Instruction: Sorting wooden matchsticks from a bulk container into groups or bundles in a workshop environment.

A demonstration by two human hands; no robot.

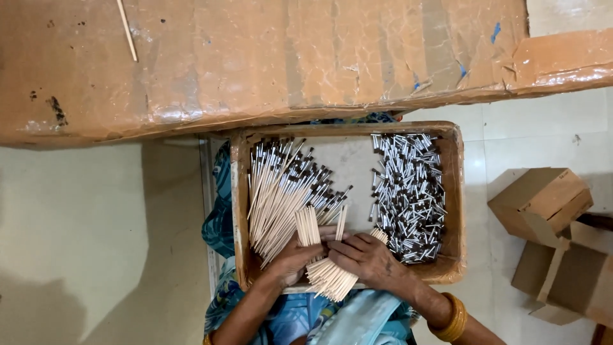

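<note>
Two bare hands gather thin sticks in a shallow cardboard tray on the person's lap.

The left hand (pixel 287 259) and right hand (pixel 367 255) close together round a bundle of pale, thin wooden sticks (pixel 329 275) at the near edge of the brown cardboard tray (pixel 239 191); both grips are curled about it, fingers overlapping; a loose heap of dark-tipped wooden sticks (pixel 281 188) lies along the tray's left side, a pile of small silver metal tubes (pixel 408 191) along its right; the sticks look light, stiff and easily snapped, prone to slipping apart, so holding the bundle round its middle seems surest.
</note>
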